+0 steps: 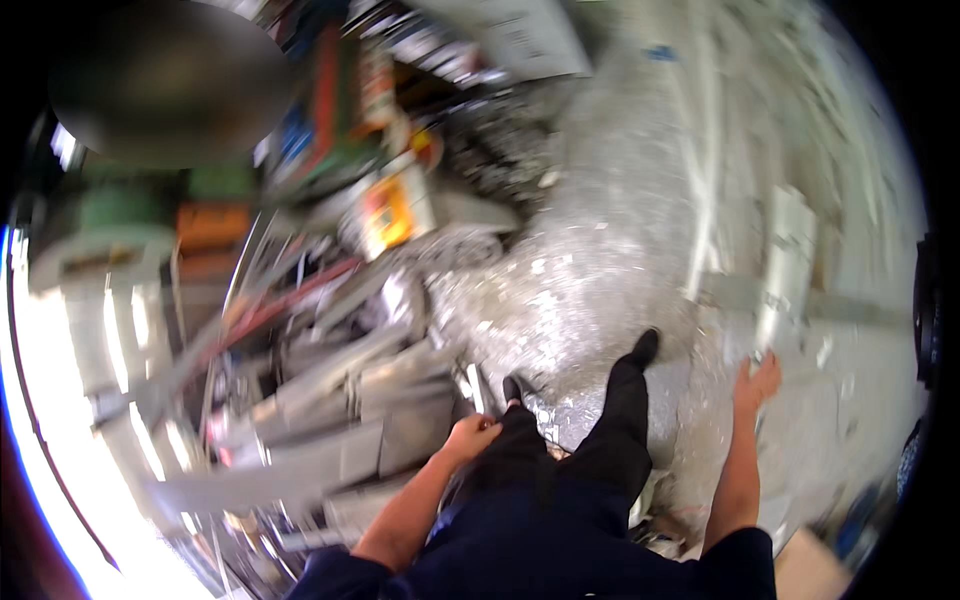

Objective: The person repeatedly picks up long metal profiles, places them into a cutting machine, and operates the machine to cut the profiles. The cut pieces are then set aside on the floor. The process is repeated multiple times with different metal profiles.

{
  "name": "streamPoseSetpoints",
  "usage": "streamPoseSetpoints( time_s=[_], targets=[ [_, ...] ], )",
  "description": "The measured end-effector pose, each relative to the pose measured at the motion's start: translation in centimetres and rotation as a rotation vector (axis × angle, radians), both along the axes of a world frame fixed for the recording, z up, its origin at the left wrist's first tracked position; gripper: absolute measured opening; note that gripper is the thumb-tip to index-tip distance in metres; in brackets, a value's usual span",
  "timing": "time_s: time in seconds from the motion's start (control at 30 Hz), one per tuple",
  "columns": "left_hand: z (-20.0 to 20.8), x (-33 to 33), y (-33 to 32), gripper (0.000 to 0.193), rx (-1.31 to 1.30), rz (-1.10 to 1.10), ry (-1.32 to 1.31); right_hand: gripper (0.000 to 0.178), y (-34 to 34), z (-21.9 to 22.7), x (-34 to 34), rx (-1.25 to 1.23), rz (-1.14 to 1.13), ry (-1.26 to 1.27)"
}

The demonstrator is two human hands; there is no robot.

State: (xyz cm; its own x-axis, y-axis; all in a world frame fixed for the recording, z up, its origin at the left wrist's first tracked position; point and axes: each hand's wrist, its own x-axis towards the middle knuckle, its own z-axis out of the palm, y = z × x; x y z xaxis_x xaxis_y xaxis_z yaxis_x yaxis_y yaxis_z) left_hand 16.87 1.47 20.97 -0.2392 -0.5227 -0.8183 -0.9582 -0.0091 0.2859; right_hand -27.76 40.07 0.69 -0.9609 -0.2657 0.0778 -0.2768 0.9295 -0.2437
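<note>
Grey floor (600, 250) glittering with metal shavings, grey metal machine blocks (380, 420) at left, an orange-and-yellow box (390, 212) above them, green machine body (125, 215) far left, a red rod (300, 295) slanting across, a pale upright post (785, 265) at right, perhaps a beam, heavily blurred

At about eleven o'clock from the middle we see a blurred orange and yellow label (388, 212) on a pale boxy machine part. At twelve o'clock, top edge, we make out a grey-white sign (520, 35).
</note>
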Motion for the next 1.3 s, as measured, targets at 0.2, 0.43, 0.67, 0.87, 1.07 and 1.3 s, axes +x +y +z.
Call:
streamPoseSetpoints(
  time_s=[0.2, 0.43, 0.67, 0.87, 1.07, 1.3],
  targets=[
    [-1.3, 16.5, -2.7, 0.043, -0.236, 0.178, -0.019, 0.054, -4.1, 0.9, 10.2, 0.134, 0.243, -0.200],
    [-7.7, 46.4, -13.7, 0.050, -0.444, 0.330, -0.335, 0.049, -12.6, 1.3, 21.0, 0.002, 0.116, -0.819],
    [-16.9, 60.9, -25.5, 0.058, -0.452, 0.523, -0.234, 0.048, -25.5, 17.8, 37.5, 0.336, -0.043, -1.426],
    [-24.4, 65.7, -28.6, 0.059, -0.402, 0.697, -0.282, 0.034, -30.0, 24.5, 36.9, 0.263, -0.189, -1.043],
    [-22.4, 61.1, -28.1, 0.019, -0.413, 0.460, -0.498, 0.030, -31.8, 26.4, 39.7, 0.226, -0.178, -1.008],
    [-15.8, 58.0, -23.8, 0.016, -0.534, 0.011, -0.167, 0.039, -39.3, 23.8, 47.5, 0.414, 0.220, -1.067]
  ],
)
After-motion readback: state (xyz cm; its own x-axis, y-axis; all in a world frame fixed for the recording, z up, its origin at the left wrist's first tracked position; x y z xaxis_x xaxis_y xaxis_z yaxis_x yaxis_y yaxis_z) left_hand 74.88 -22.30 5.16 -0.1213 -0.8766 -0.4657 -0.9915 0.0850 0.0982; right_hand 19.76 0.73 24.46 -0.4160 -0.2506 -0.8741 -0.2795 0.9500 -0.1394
